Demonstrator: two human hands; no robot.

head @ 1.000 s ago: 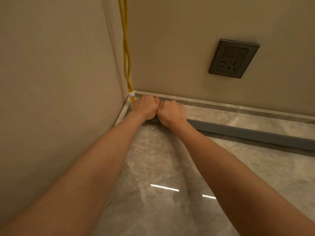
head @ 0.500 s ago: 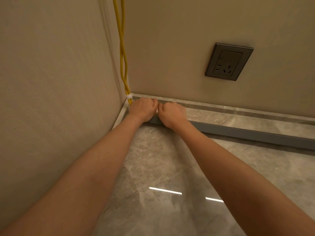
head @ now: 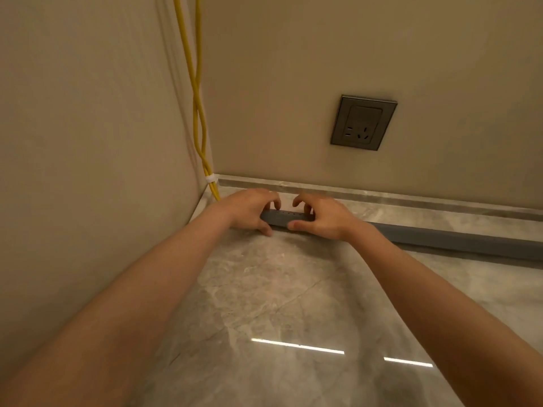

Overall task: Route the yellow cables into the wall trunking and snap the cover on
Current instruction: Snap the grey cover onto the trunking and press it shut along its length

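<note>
Two yellow cables (head: 196, 92) run down the wall corner, bound by a white tie (head: 211, 178), and vanish behind my left hand (head: 248, 208). A grey trunking strip (head: 440, 239) lies along the foot of the back wall, stretching off to the right. Its left end shows between my hands, with a row of small holes on top. My left hand and my right hand (head: 321, 217) sit side by side over that end. On each hand the fingers curl over the far side and the thumb rests on the near face.
A grey wall socket (head: 363, 122) sits on the back wall above the trunking. A marble skirting (head: 411, 198) runs along the wall's foot. The left wall (head: 88, 142) stands close beside my left arm. The floor (head: 279, 304) is glossy marble tile.
My two hands were closed fists pressed together on the trunking end. They have now spread a little apart and loosened, so the grey strip shows between them. The view has shifted slightly.
</note>
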